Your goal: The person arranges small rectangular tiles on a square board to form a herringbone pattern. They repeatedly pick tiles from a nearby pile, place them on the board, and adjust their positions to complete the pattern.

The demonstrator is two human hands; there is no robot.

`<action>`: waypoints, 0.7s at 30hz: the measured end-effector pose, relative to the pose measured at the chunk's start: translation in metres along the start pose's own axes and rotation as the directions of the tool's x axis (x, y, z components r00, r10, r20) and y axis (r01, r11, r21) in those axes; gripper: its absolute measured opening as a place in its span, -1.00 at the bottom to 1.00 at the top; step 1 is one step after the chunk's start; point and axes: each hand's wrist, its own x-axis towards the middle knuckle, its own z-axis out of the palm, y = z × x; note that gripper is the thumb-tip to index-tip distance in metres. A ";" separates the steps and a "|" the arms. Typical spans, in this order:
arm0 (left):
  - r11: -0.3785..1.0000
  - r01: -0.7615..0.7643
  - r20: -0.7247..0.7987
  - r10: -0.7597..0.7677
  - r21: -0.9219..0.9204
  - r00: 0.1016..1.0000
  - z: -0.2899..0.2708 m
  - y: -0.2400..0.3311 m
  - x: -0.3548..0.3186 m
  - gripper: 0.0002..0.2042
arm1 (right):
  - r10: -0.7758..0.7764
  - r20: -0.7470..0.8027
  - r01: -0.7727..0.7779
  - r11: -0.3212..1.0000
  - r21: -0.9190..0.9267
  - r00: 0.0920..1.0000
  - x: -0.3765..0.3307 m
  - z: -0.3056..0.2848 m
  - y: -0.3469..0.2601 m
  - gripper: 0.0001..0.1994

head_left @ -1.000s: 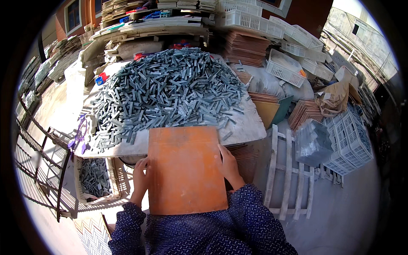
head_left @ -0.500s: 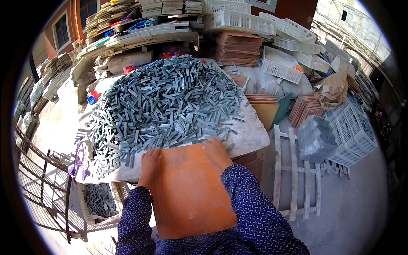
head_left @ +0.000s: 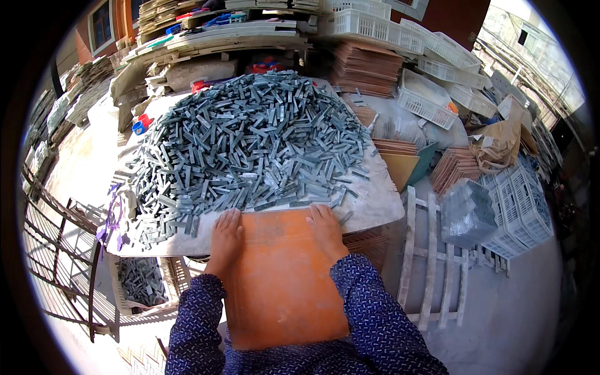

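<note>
A flat, worn orange board [head_left: 284, 281] lies in front of my body, its far edge at the near edge of a pale table [head_left: 381, 203]. My left hand [head_left: 225, 240] is on the board's far left corner, fingers pointing forward. At the far right corner my right hand [head_left: 327, 232] holds the other side, with its fingers bent over the edge. The undersides of both hands and the thumbs are hidden. Just beyond the board, a large heap of small grey-green strips [head_left: 250, 144] covers most of the table, a few loose ones close to my fingers.
Below the table's left side stands a crate [head_left: 169, 284] of similar strips, beside a metal rack [head_left: 65, 262]. To the right are a wooden pallet [head_left: 431, 262], a clear-wrapped block [head_left: 467, 212] and white plastic crates [head_left: 517, 209]. Brown board stacks [head_left: 365, 67] rise behind.
My right hand has shifted slightly outward along the board's far corner, and the board sits a little straighter. The whole view has turned slightly; the heap looks the same.
</note>
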 end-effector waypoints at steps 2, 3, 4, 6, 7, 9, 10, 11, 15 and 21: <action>0.997 0.041 0.004 -0.040 -0.059 0.999 0.001 0.007 -0.004 -0.48 | -0.016 -0.026 0.015 1.000 -0.023 1.000 -0.011 -0.003 0.009 -0.51; 0.995 0.062 0.004 -0.062 -0.079 0.998 -0.004 0.008 -0.008 -0.46 | -0.008 -0.045 0.006 0.999 -0.035 0.999 -0.022 -0.002 0.010 -0.49; 0.983 0.092 -0.007 -0.095 -0.161 0.995 -0.006 0.007 -0.017 -0.44 | 0.003 -0.066 -0.006 0.999 -0.047 0.998 -0.033 -0.002 0.009 -0.46; 0.935 0.150 -0.013 -0.163 -0.321 0.987 -0.009 0.005 -0.055 -0.41 | 0.068 0.002 -0.068 0.993 0.099 0.998 -0.066 -0.011 0.001 -0.42; 0.929 0.159 -0.027 -0.178 -0.335 0.984 -0.014 0.005 -0.079 -0.40 | 0.097 0.038 -0.103 0.978 0.179 0.995 -0.084 -0.016 -0.008 -0.39; 0.876 0.209 -0.007 -0.235 -0.435 0.972 -0.031 0.011 -0.127 -0.40 | 0.264 0.247 -0.344 0.859 0.380 0.932 -0.120 -0.045 -0.039 -0.37; 0.815 0.244 0.034 -0.266 -0.526 0.963 -0.035 0.023 -0.144 -0.40 | 0.261 0.214 -0.330 0.845 0.421 0.941 -0.145 -0.051 -0.037 -0.37; 0.718 0.288 0.081 -0.308 -0.634 0.948 -0.034 0.030 -0.159 -0.40 | 0.248 0.186 -0.308 0.829 0.467 0.951 -0.169 -0.053 -0.036 -0.36; 0.359 0.386 0.246 -0.378 -0.850 0.893 -0.039 0.053 -0.185 -0.41 | 0.333 0.214 -0.388 0.651 0.652 0.918 -0.197 -0.057 -0.040 -0.35; 0.178 0.395 0.319 -0.345 -0.901 0.883 -0.065 0.072 -0.176 -0.42 | 0.439 0.215 -0.458 0.580 0.674 0.872 -0.188 -0.063 -0.044 -0.43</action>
